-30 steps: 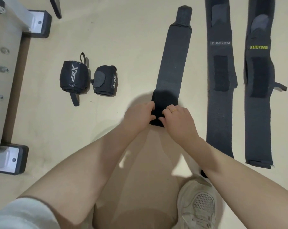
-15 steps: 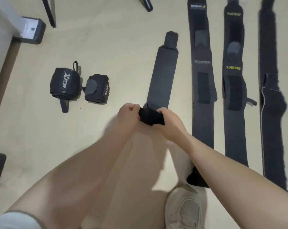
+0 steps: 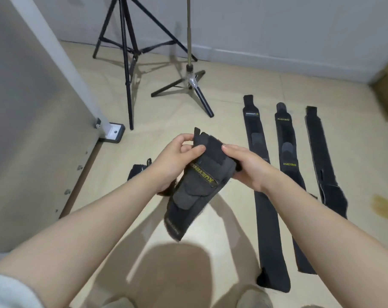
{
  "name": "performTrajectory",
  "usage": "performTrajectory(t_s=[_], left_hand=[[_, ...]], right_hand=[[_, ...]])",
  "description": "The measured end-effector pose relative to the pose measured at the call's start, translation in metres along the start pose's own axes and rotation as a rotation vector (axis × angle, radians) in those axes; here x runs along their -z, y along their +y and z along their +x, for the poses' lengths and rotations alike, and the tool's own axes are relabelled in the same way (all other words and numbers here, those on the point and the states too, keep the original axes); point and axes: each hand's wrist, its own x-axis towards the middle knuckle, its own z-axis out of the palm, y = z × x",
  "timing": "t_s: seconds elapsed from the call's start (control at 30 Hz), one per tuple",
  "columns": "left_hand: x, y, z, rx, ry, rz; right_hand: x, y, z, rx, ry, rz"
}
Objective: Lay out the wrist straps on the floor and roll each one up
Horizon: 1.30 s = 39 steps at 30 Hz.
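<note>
Gripping fuzzy black strap [image 3: 195, 185] two-handed.

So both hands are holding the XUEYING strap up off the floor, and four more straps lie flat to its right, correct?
Not four. The head view shows three flat straps on the floor to the right. Left hand and right hand do hold the XUEYING strap up off the floor.

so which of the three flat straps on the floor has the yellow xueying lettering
The middle strap, between the left strap and the right strap. It alone shows yellow XUEYING lettering.
</note>
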Motion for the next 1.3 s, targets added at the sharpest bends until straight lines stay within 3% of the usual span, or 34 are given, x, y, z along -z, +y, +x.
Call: performTrajectory(t_s=[0.17, 0.33, 0.47, 0.8, 0.93, 1.07, 1.2, 1.3], left_hand=[[0.009, 0.041, -0.017, -0.083, 0.012, -0.077], [0.012, 0.03, -0.029, -0.024, 0.119, -0.167], [0.02, 0.032, -0.03, 0.01, 0.013, -0.034], [0.007, 0.027, -0.025, -0.078, -0.203, -0.133], [0.007, 0.026, -0.022, -0.074, -0.052, -0.028], [0.007, 0.024, -0.019, 0.004, 0.163, -0.137], [0.007, 0.025, -0.018, 0.134, 0.194, -0.203], [0.007, 0.027, -0.02, 0.155, 0.189, -0.251]], right_hand=[[-0.037, -0.043, -0.015, 0.093, 0.115, 0.197], [-0.056, -0.044, -0.026, 0.029, 0.125, 0.407], [-0.044, -0.042, -0.031, -0.037, 0.202, 0.382], [-0.042, -0.035, -0.048, -0.105, 0.178, 0.201], [-0.046, -0.03, -0.044, -0.124, 0.225, 0.115], [-0.05, -0.027, -0.046, 0.078, 0.179, 0.034], [-0.053, -0.03, -0.045, 0.172, 0.26, -0.039], [-0.056, -0.028, -0.041, 0.188, 0.339, 0.061]])
